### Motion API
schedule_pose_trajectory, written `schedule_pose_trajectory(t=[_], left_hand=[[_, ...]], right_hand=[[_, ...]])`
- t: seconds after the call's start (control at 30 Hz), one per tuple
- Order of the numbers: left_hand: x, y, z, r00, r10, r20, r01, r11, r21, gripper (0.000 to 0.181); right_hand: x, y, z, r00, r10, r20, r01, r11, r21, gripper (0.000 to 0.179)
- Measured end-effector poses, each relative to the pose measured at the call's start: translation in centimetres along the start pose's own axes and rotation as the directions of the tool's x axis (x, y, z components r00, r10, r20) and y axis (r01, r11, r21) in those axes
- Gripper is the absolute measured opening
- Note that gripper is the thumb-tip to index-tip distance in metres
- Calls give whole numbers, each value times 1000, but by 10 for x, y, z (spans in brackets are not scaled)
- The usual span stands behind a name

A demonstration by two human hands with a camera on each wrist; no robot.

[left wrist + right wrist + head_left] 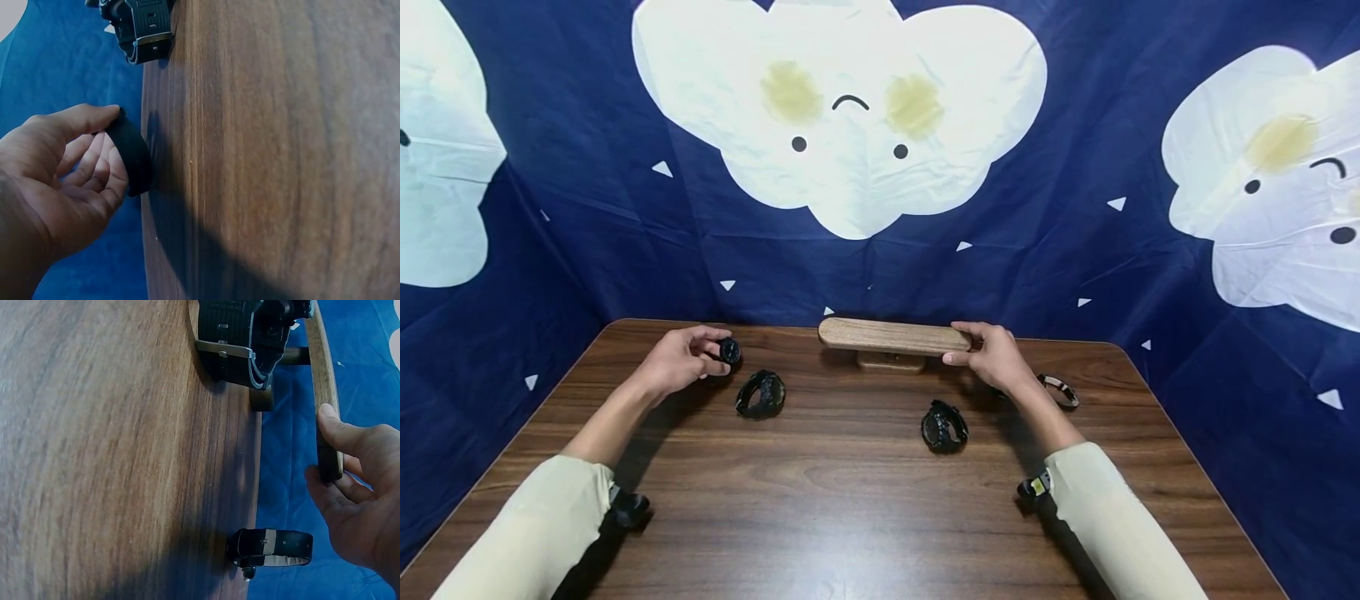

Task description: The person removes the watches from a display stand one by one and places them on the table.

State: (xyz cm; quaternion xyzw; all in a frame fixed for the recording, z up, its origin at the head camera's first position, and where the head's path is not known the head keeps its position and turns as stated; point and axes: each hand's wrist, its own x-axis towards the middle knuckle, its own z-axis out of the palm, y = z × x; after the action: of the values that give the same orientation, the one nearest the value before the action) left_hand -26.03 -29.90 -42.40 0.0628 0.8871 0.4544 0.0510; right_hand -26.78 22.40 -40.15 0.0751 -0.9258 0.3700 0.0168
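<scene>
My left hand pinches a black watch near the back left of the table. In the left wrist view, its dark strap curves between thumb and fingers. At the back middle stands a wooden T-shaped stand with a long rounded bar on a small base. My right hand grips the bar's right end, thumb on one side and fingers on the other, as the right wrist view shows. A black watch lies right of the left hand. Another black watch lies in front of the stand's right side.
Beyond my right forearm lies a watch with a dark, light-lined strap, partly hidden by the arm. The brown wooden table ends at a blue cloth backdrop with white clouds, close behind the stand.
</scene>
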Motion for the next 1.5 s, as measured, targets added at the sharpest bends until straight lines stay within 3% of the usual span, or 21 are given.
schedule_pose_trajectory(t=[0.3, 0.57, 1.5], left_hand=[[-4, -1, -2, 999, -12, 33, 12, 1000, 29, 71], [-6, -1, -3, 999, -10, 51, 8, 999, 51, 66], [-7, 2, -2, 998, -15, 55, 11, 997, 74, 69]], right_hand=[[0, 2, 1, 1000, -3, -5, 3, 1000, -2, 68], [2, 3, 1, 998, -50, -23, 50, 999, 3, 65], [3, 5, -1, 1000, -22, 0, 22, 1000, 12, 67]])
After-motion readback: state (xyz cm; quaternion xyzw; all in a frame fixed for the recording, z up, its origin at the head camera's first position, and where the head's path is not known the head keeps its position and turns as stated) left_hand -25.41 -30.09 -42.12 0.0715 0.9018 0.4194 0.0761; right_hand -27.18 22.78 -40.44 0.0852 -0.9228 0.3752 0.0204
